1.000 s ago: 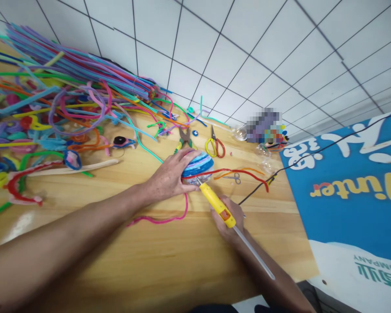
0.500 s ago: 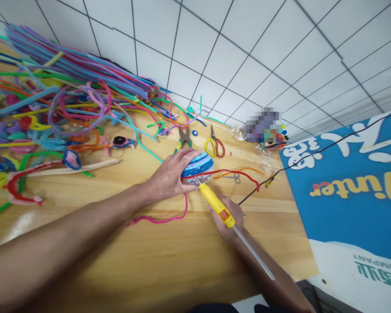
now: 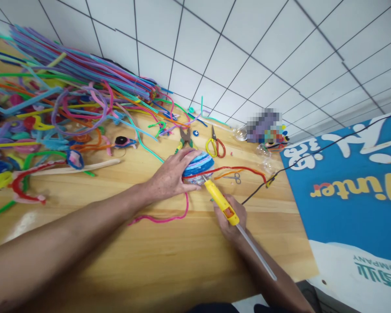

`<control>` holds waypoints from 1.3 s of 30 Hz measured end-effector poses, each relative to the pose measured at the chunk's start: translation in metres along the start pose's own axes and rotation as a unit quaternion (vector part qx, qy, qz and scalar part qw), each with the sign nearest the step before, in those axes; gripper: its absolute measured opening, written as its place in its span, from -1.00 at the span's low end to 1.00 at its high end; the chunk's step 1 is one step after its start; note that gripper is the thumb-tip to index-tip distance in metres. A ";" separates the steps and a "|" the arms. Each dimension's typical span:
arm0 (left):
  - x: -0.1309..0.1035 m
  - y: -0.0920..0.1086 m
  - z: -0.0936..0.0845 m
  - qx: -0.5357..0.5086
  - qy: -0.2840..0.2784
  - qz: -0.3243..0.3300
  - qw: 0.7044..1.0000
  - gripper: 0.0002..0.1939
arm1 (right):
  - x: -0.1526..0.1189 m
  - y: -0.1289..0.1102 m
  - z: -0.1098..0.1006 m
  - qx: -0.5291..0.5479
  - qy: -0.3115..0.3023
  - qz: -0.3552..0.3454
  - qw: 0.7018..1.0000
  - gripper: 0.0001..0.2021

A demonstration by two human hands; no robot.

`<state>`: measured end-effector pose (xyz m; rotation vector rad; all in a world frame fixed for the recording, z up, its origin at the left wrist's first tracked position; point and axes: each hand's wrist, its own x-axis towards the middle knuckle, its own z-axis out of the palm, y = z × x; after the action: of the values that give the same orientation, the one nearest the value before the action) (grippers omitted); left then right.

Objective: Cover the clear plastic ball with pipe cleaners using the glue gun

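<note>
My left hand (image 3: 174, 176) is wrapped round a ball (image 3: 200, 163) banded with blue, light-blue and lilac pipe cleaners; its lower part looks clear and shiny. Across the ball runs a red pipe cleaner (image 3: 241, 168), its free end trailing off to the right. My right hand (image 3: 230, 219) grips a yellow glue gun (image 3: 222, 202) with a long clear glue stick (image 3: 257, 252) sticking out of its back. The nozzle points at the ball just below the red strand; whether it touches I cannot tell. A pink pipe cleaner (image 3: 163, 221) lies on the table below the ball.
Pliers (image 3: 185, 138), yellow-and-red scissors (image 3: 216, 145) and small scissors (image 3: 236, 177) lie beyond the ball. Heaped pipe cleaners (image 3: 81, 104) cover the left of the wooden table (image 3: 143, 265). A black cord (image 3: 313, 158) crosses the blue printed board (image 3: 352, 182) at right.
The glue gun and my right hand have shifted slightly right and down, the nozzle drawing along the ball. The red strand's free end has swung right. My left hand keeps its hold.
</note>
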<state>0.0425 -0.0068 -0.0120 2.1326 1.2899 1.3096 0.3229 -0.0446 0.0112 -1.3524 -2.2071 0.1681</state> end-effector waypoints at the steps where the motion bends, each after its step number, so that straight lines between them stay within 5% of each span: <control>1: 0.000 0.000 0.000 -0.002 -0.002 0.000 1.000 0.11 | 0.000 -0.001 0.000 -0.001 0.000 0.007 1.000 -0.76; 17: 0.001 0.001 -0.002 -0.007 -0.002 0.013 1.000 0.13 | 0.001 -0.008 -0.004 -0.023 -0.030 0.053 0.998 -0.77; 39: 0.001 0.001 -0.002 -0.011 -0.011 -0.013 1.000 0.08 | 0.000 0.009 -0.002 -0.002 -0.003 -0.047 0.999 -0.79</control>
<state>0.0411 -0.0070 -0.0099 2.1016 1.2838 1.2796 0.3309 -0.0402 0.0094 -1.2483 -2.2715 0.1346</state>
